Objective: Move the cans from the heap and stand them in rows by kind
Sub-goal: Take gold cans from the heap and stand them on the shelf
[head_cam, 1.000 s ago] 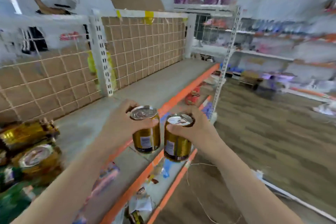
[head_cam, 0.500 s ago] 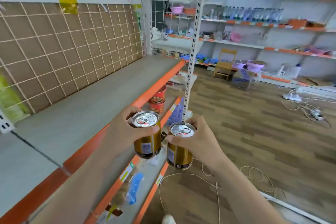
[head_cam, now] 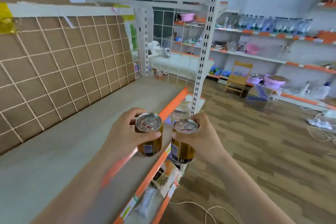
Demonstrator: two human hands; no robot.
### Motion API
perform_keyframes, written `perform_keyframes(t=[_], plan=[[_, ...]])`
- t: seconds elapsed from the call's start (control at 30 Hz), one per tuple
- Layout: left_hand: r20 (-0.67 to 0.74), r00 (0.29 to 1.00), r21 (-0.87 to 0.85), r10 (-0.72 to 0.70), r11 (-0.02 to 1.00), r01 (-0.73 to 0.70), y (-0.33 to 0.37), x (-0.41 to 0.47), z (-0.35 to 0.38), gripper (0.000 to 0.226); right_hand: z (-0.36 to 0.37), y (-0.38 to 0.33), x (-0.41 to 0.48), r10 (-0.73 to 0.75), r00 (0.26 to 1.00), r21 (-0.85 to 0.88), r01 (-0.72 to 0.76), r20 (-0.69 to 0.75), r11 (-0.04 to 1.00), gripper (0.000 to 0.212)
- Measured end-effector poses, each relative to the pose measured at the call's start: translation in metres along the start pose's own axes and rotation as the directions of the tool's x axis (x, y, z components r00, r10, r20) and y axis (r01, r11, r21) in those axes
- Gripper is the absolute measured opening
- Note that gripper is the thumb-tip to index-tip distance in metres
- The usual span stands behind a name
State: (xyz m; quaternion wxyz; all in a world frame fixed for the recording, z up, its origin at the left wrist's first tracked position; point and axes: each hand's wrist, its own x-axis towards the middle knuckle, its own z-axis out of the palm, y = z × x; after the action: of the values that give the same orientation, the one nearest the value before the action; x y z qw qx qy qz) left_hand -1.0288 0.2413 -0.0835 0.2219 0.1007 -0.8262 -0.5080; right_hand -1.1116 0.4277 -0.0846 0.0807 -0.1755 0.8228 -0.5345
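holding one gold can in each hand, i stood in front of the grey shelf (head_cam: 72, 142). my left hand (head_cam: 125, 132) was wrapped around the left can (head_cam: 150, 140), with the fingers behind it and the thumb across the front, just under the lid. my right hand (head_cam: 203, 138) grasped the right can (head_cam: 182, 147) in the same way from the other side. both cans were upright and in the air, close to each other but not touching. the left can was above the front of the shelf board, by its orange edge (head_cam: 174, 103). the right can was further out, over the lower shelf (head_cam: 154, 174). they looked like the same kind to me: gold body, silver lid with a pull tab. the heap was not in view.

i judged the main danger was the edge. if i put the right can down where it was, it had no board under it and would fall to the lower shelf or the floor (head_cam: 254, 151). both hands had to go deeper first, toward the wire-grid back panel (head_cam: 63, 60). my grips were high on the cans, so a bottom could land tilted and the can could roll. lowering both together could also knock one against the other.
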Motion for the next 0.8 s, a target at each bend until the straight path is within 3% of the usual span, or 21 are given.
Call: perform_keyframes(t=[0.13, 0.23, 0.37, 0.53, 0.67, 0.8], plan=[[-0.080, 0.997, 0.216, -0.008, 0.976, 0.025, -0.022, 0.066, 0.013, 0.057, 0.007, 0.010, 0.086, -0.041, 0.995, 0.003, 0.041, 0.091, 0.999, 0.060], [-0.174, 0.984, 0.260, -0.021, 0.963, 0.067, -0.041, 0.118, 0.023, 0.055, 0.012, 0.017, 0.154, -0.091, 0.980, -0.025, 0.097, 0.177, 0.995, 0.059], [-0.301, 0.948, 0.350, -0.104, 0.913, 0.211, -0.054, 0.185, 0.036, 0.067, 0.015, 0.020, 0.249, -0.166, 0.921, -0.033, 0.190, 0.353, 0.981, 0.064], [-0.373, 0.915, 0.454, -0.153, 0.830, 0.324, -0.059, 0.251, 0.054, 0.055, 0.025, 0.014, 0.355, -0.217, 0.848, -0.095, 0.297, 0.484, 0.950, 0.072], [-0.318, 0.920, 0.548, -0.231, 0.747, 0.377, -0.075, 0.290, 0.052, 0.071, 0.051, 0.012, 0.418, -0.210, 0.810, -0.139, 0.335, 0.547, 0.932, 0.077], [-0.172, 0.939, 0.575, -0.297, 0.744, 0.341, -0.098, 0.323, 0.044, 0.059, 0.080, 0.014, 0.460, -0.161, 0.763, -0.214, 0.367, 0.626, 0.905, 0.074]])
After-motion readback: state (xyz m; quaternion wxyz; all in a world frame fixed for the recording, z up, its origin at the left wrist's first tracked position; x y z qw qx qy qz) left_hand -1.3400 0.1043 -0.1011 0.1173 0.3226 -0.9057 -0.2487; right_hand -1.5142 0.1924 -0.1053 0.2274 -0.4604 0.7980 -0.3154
